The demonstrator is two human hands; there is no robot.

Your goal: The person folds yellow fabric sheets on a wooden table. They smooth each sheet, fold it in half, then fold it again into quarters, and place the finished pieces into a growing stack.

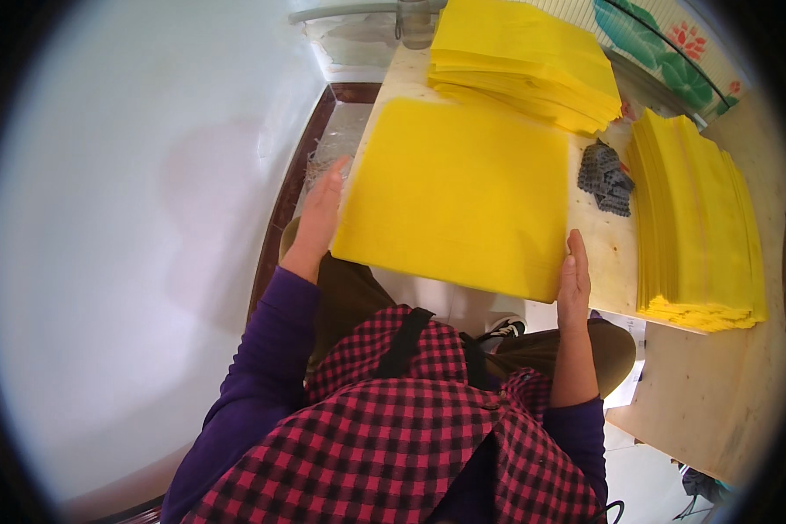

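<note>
A squarish stack of yellow, cloth-like sheets (458,196) lies before me, its near edge jutting past the table's front edge. Along its left side my left hand (323,208) is upright with straight fingers, slightly blurred. At the near right corner my right hand (574,278) stands with fingers stretched upward and the palm facing the stack. The two hands flank the stack, and neither has its fingers wrapped round anything. Whether each palm presses on the edges is hard to see.
Behind lies a taller pile of yellow sheets (524,57); another yellow pile (694,218) stands at the right. Between them is a crumpled dark grey cloth (605,178) on the wooden table (607,262). A white wall (148,218) rises close on my left.
</note>
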